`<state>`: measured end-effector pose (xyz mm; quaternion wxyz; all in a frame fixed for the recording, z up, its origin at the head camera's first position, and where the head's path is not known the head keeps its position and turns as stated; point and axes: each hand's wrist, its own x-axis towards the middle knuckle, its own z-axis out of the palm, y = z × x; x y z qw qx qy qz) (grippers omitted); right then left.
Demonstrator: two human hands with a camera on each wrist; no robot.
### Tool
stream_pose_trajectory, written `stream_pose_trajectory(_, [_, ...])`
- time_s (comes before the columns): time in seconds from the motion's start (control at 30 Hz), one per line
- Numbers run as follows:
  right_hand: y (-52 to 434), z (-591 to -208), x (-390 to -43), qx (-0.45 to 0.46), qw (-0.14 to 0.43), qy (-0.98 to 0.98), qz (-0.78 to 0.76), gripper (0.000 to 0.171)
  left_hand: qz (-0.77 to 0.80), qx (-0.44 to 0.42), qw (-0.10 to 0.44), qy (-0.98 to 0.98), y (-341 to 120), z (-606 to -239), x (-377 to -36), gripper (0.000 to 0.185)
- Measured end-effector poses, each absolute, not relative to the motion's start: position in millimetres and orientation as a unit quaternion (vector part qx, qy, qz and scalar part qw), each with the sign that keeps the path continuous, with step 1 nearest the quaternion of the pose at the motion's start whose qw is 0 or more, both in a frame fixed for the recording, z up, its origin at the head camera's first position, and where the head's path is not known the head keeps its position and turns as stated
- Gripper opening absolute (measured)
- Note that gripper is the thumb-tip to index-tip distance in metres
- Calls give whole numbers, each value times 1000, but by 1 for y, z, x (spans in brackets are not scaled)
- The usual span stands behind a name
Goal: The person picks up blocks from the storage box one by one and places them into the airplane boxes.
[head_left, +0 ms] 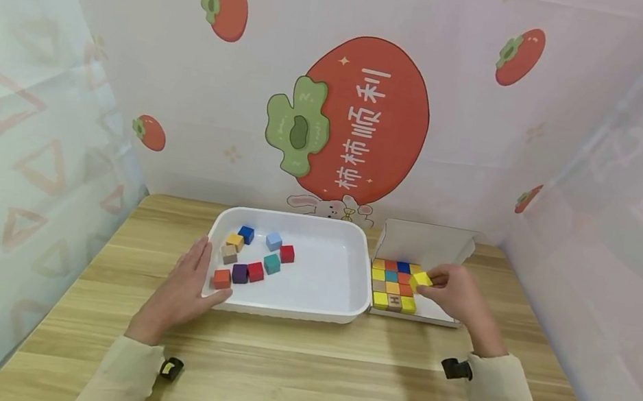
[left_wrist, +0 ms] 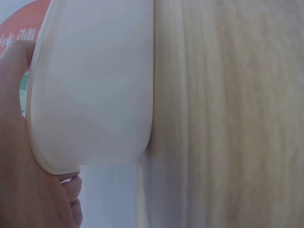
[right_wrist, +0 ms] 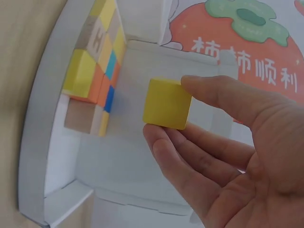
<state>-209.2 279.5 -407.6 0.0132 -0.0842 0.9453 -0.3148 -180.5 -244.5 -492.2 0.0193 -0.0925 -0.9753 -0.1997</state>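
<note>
My right hand (head_left: 457, 293) pinches a yellow cube (right_wrist: 167, 103) between thumb and fingertips, over the open white cardboard box (right_wrist: 137, 166). Rows of coloured cubes (head_left: 391, 276) fill the box's left part; one wooden cube (head_left: 394, 302) bears an "H". At the near left corner of the white plastic tray (head_left: 320, 270), my left hand (head_left: 182, 287) rests with straight fingers along the left rim and the thumb over the front rim. In the left wrist view, the tray's outer wall (left_wrist: 95, 90) hides its contents.
Loose cubes lie in the tray's left half, among them a dark blue cube (head_left: 245, 235), a teal cube (head_left: 272, 263) and an orange-red cube (head_left: 222, 278). The box lid (head_left: 424, 242) stands raised at the back. Behind the wooden table (head_left: 295, 377) hangs a persimmon-printed cloth (head_left: 456, 130).
</note>
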Motion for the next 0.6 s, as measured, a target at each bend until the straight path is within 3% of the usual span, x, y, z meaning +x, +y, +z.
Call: stream_pose_trajectory(0.6, [290,-452,-214,5,-3,951,-309,40,-201,-89,19,-975,-244,-493,-180,114])
